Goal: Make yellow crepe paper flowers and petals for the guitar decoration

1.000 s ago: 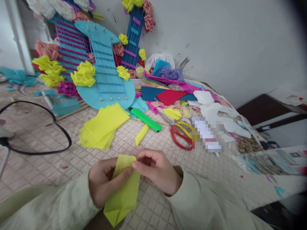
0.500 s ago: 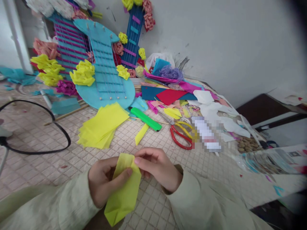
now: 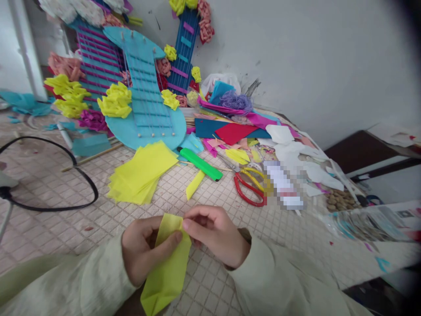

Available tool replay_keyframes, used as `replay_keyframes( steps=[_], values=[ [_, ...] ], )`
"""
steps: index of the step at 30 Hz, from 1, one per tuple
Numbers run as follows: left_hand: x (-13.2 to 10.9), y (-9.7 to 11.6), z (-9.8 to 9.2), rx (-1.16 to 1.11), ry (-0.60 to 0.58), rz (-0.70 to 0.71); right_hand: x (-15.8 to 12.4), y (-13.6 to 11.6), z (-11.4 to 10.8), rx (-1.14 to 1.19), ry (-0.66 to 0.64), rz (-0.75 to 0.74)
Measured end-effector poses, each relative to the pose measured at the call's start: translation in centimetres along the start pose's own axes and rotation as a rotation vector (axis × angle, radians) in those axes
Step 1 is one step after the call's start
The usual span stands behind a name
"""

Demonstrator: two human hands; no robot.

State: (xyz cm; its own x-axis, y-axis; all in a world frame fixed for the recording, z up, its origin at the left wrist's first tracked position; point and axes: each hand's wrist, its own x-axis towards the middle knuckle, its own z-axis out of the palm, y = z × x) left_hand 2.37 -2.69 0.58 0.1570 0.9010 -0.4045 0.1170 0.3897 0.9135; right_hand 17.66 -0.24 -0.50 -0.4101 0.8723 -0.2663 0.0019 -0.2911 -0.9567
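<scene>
A strip of yellow tissue paper (image 3: pixel 169 272) hangs between my hands above the table's near edge, its lower end creased. My left hand (image 3: pixel 144 250) grips it from the left, thumb flat across the front and the other fingers behind. With thumb and forefinger, my right hand (image 3: pixel 213 232) pinches the paper's upper right edge; its other fingers are curled and partly hidden. Beyond my hands lies a fanned stack of yellow paper sheets (image 3: pixel 141 173). Right of the stack are a green utility knife (image 3: pixel 201 164) and a narrow yellow strip (image 3: pixel 194 185).
Scissors (image 3: pixel 248 195) with red and yellow handles lie right of the knife. A black cable (image 3: pixel 94 184) loops at the left. Behind stands a light-blue paper guitar (image 3: pixel 144 125) with yellow paper flowers. Coloured sheets, purple yarn (image 3: pixel 235 102) and white scraps (image 3: pixel 289 153) crowd the back right.
My right fingers have shifted slightly left along the paper's top edge, and that upper right edge is drawn inward. The left grip looks the same. The whole view has moved a little.
</scene>
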Motion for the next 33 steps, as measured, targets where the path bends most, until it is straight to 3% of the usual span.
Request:
replay_keyframes(
  steps=[15, 24, 33],
  values=[
    [0.0, -0.4, 0.3, 0.084, 0.088, -0.003, 0.1, 0.3, 0.2, 0.046, 0.034, 0.010],
    [0.3, -0.9, 0.0, 0.122, 0.087, 0.056, 0.0, -0.2, 0.1, 0.019, 0.046, -0.042],
    [0.3, -0.9, -0.1, 0.168, 0.057, 0.067, 0.2, -0.2, 0.1, 0.067, 0.054, 0.001]
  ],
)
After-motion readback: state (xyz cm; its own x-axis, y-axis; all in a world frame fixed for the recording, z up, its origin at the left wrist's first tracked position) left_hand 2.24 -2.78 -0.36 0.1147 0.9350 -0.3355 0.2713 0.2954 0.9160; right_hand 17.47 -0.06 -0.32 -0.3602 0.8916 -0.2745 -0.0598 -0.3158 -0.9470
